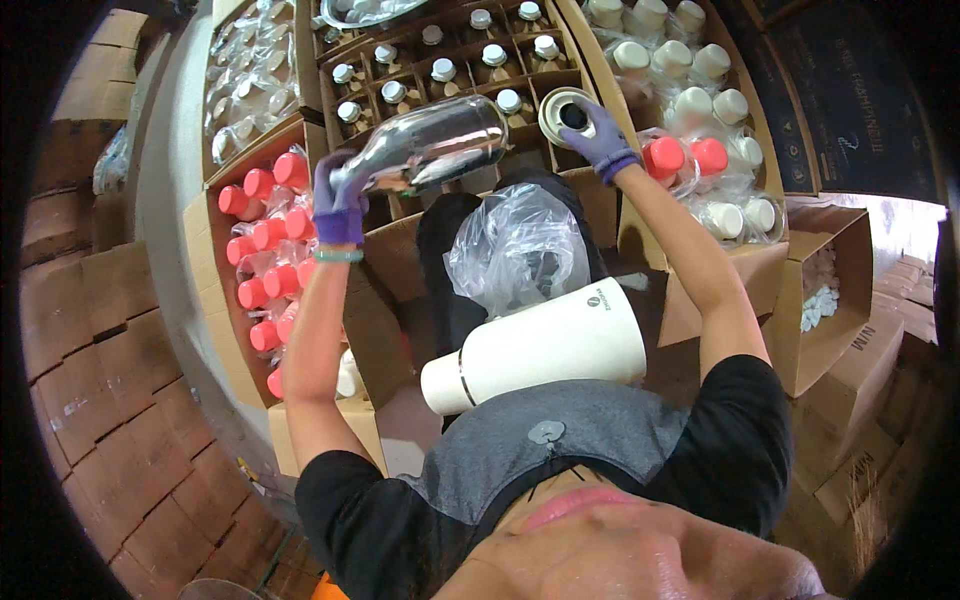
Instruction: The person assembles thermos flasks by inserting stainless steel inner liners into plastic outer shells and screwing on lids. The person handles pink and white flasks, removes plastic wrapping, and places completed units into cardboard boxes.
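Spread across the upper half, open cardboard boxes: at eleven o'clock a divided carton (440,75) with steel bottles standing in its cells, white-capped tops up; at nine o'clock a box of coral-red lids (262,240) in clear bags; at one o'clock a box of cream-white lids (690,75) with two coral ones among them. Lower, near centre, a large white tumbler (545,345) lying on its side against the grey shirt, long axis running from seven to two o'clock, open mouth toward seven. Just above it, a crumpled clear plastic bag (515,245). Above that, held in the air over the divided carton, a bare steel bottle (430,145): polished, mirror-bright, uncapped, no coating, body widening from a narrow neck to a broad flat base. Long axis close to level, tilted slightly, neck toward eight o'clock, base toward two o'clock. Left hand (338,200), in a purple glove, grip wrapped around the neck end, fingers pressed together on the metal. Right hand (598,140), also purple-gloved, at one o'clock of the bottle and just apart from its base, grip pinching a round cream lid (568,115) with a dark centre, face turned up.
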### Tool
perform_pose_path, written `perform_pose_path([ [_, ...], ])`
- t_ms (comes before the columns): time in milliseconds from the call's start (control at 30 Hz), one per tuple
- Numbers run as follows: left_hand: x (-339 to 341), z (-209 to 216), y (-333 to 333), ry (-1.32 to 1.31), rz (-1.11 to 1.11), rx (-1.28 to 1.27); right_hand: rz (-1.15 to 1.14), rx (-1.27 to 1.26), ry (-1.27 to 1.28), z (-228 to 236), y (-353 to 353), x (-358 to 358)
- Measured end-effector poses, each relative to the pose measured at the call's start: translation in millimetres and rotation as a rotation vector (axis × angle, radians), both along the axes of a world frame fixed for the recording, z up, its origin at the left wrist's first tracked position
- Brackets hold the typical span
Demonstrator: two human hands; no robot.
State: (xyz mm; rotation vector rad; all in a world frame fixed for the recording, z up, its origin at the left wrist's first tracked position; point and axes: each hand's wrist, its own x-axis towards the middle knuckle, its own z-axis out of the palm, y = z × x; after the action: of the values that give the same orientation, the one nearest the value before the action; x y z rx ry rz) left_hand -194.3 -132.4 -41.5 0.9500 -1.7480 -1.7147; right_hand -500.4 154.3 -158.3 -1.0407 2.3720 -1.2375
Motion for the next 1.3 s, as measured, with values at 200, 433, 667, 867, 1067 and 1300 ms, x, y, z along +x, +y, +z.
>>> perform_pose_path([
  [200,78,2,44,0.308,0.058,0.745,0.427,-0.233,-0.431,129,1,81],
  [433,95,45,105,0.282,-0.169,0.831,0.724,-0.607,0.028,218,5,114],
  [667,160,87,164,-0.227,-0.958,-0.627,0.015,-0.646,-0.986,160,125,72],
  [867,216,16,196,-0.087,-0.619,-0.178,-0.298,-0.584,-0.822,44,314,-3],
  [1067,210,32,186,0.002,-0.436,0.093,-0.08,-0.502,-0.947,115,270,53],
  [1300,182,37,181,-0.12,-0.512,-0.16,0.361,-0.219,-0.55,161,165,138],
])
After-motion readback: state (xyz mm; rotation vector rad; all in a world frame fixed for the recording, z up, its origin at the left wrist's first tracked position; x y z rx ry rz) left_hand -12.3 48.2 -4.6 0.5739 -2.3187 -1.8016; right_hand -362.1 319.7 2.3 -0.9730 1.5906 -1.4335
